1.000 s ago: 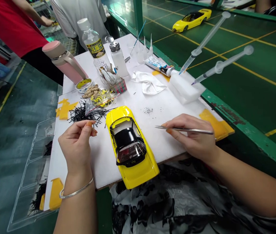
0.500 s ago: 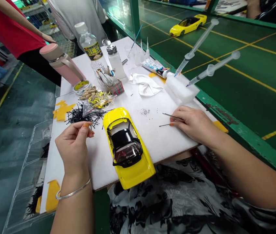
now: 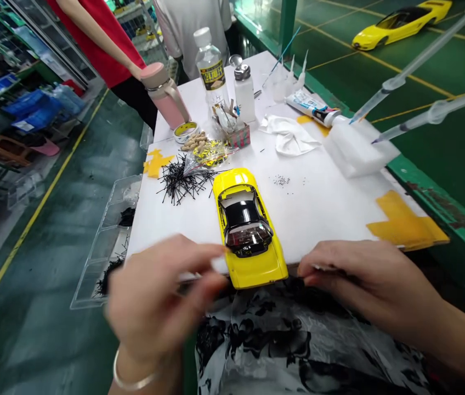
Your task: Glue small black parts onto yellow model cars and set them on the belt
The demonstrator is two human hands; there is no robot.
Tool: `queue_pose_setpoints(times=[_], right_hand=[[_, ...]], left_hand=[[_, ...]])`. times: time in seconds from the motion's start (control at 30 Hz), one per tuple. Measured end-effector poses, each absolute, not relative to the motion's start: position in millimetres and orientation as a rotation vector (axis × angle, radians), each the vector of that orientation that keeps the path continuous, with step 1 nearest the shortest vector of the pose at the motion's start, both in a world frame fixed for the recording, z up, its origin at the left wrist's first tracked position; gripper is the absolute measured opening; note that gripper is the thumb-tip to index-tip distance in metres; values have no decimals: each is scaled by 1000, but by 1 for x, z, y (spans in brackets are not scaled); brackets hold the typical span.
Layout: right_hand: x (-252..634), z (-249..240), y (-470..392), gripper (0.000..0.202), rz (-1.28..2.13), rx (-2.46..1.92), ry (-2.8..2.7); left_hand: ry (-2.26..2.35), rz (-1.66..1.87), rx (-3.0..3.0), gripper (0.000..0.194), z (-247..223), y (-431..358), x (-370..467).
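Observation:
A yellow model car body [image 3: 257, 271] with a black roof lies at the front edge of the white work board [image 3: 175, 219]. Motion smears my left hand [image 3: 166, 296]; its thumb and forefinger look apart, right beside the car's near left side. My right hand [image 3: 351, 274] is closed at the board's front edge, right of the car. A sliver of metal tweezers [image 3: 325, 267] shows between its fingers, the rest hidden. Behind the car lie a pile of thin black sticks [image 3: 179, 181] and a scatter of tiny black bits [image 3: 282, 180].
A pink flask [image 3: 169, 101], a clear bottle [image 3: 211, 71], a pump bottle [image 3: 244, 96] and a tape roll [image 3: 186, 131] stand at the back. To the right, syringes stick in a white foam block [image 3: 356, 148] near a white cloth [image 3: 290, 134]. Someone in red [image 3: 101, 44] stands beyond.
Both hands have come down towards the board's front edge, the left one closer to the car with its pinch loosened. The black stick by the right hand is out of sight. The view has swung left.

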State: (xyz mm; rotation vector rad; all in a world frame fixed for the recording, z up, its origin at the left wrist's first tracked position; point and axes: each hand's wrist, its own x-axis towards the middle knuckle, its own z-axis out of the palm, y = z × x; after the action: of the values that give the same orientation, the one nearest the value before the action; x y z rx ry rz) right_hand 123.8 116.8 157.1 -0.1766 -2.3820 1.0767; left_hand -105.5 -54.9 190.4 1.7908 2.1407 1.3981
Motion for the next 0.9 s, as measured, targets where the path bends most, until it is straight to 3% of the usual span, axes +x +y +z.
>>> queue_pose_setpoints(times=[0.07, 0.17, 0.73, 0.9], right_hand=[[121, 155, 108, 16, 1099, -114, -2372], [116, 149, 99, 15, 1104, -41, -2352], [112, 135, 104, 17, 891, -94, -2278], [100, 125, 112, 19, 706, -140, -2292]], left_hand=[[1946, 1060, 2124, 28, 188, -67, -82], [1870, 960, 2169, 16, 172, -69, -65], [1897, 1435, 1768, 4, 138, -70, -60], [2016, 1676, 1174, 15, 125, -75, -73]])
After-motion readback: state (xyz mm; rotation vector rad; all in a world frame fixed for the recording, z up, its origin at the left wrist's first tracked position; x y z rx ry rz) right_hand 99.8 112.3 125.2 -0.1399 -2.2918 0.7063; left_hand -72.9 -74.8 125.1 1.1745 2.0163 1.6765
